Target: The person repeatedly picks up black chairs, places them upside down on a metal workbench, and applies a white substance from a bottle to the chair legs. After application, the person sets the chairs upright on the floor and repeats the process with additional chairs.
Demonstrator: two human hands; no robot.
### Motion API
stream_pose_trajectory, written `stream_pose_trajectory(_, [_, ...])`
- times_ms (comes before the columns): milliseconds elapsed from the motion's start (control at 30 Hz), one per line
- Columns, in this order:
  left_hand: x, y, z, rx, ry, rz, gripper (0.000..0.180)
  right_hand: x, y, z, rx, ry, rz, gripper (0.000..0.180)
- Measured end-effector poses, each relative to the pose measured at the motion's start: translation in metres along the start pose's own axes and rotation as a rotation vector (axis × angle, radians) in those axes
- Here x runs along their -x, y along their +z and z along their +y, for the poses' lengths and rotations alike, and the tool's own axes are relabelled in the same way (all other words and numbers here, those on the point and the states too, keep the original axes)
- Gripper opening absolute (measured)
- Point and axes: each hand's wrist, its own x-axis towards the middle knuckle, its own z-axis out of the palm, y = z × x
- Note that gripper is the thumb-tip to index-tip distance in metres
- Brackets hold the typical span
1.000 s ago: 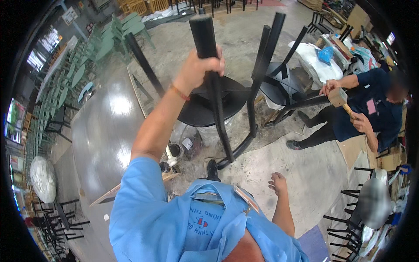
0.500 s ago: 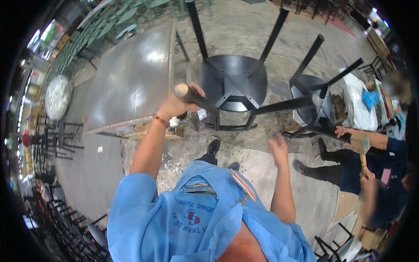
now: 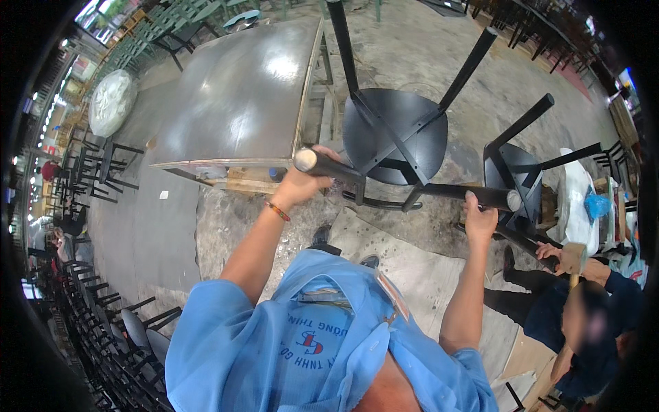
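I hold a black round-seated stool [image 3: 393, 134] upside down in front of me, its legs pointing up and outward. My left hand [image 3: 304, 182] grips one black leg close to its capped end. My right hand [image 3: 478, 218] is closed around another leg near that leg's end. The seat faces the floor, between my two arms. A second black stool [image 3: 516, 180] is tipped over just to the right, close to my right hand.
A large grey metal tabletop [image 3: 240, 96] stands to the left front. A seated person [image 3: 583, 319] at the right holds a wooden mallet [image 3: 572, 259]. Stacked black chairs [image 3: 103, 309] line the lower left. Green chairs [image 3: 178, 31] stand at the back.
My right hand has risen and taken hold of a stool leg. The stool has swung lower and more level, and my view has turned toward the grey tabletop.
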Motion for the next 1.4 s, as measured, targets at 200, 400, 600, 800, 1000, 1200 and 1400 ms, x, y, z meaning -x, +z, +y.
stream_pose_trajectory(200, [-0.011,-0.019,-0.006,-0.021,0.04,-0.054,0.047,0.019,0.016,-0.009,-0.067,0.081,0.092,0.03])
stream_pose_trajectory(400, [-0.023,-0.023,-0.017,0.038,0.065,-0.126,0.046,0.04,0.023,-0.019,-0.063,0.031,0.215,0.027])
stream_pose_trajectory(600, [-0.026,-0.033,-0.03,0.159,0.07,-0.146,0.04,0.034,0.026,-0.029,-0.172,0.117,0.153,0.032])
stream_pose_trajectory(800, [0.026,-0.055,-0.164,-0.328,-0.364,0.407,0.059,0.067,0.027,0.002,-0.159,0.21,0.029,0.045])
stream_pose_trajectory(1000, [0.003,-0.041,-0.186,-0.316,-0.613,0.502,0.066,0.135,0.059,0.062,0.145,0.509,-0.4,0.051])
stream_pose_trajectory(1200, [0.035,-0.043,-0.167,-0.264,-0.408,0.452,0.044,0.204,0.106,0.051,0.209,0.231,-0.611,0.043])
stream_pose_trajectory(1400, [0.098,-0.042,-0.076,-0.37,-0.471,-0.021,0.058,0.219,0.144,-0.064,0.358,-0.422,-0.615,0.05])
